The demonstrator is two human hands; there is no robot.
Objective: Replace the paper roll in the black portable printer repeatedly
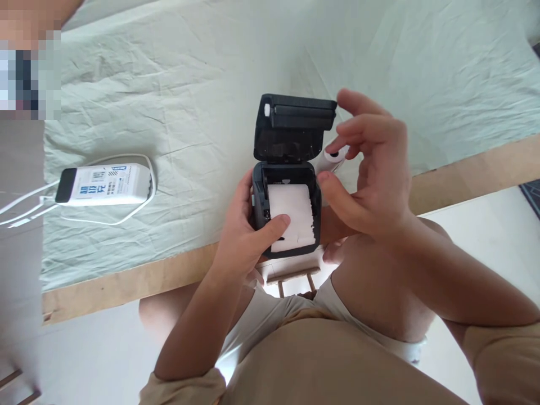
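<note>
A small black receipt printer (318, 225) is held over the table's front edge, its lid (291, 140) swung up. Inside lies a white paper roll (291, 202), with a ragged torn edge along its right side. My left hand (248, 225) grips the printer from the left, the thumb resting on the paper. To the right of the lid, my right hand (375, 163) has its fingers apart and holds nothing; its fingertips come near the lid's right corner. Behind those fingers stands a second white roll (327, 162), partly hidden.
A pale green cloth (189, 84) with wrinkles covers the table, whose bare wooden edge (126, 281) runs along the front. At left lies a white power bank-like box (109, 184) with white cables. Part of another person (29, 34) shows at top left, blurred out.
</note>
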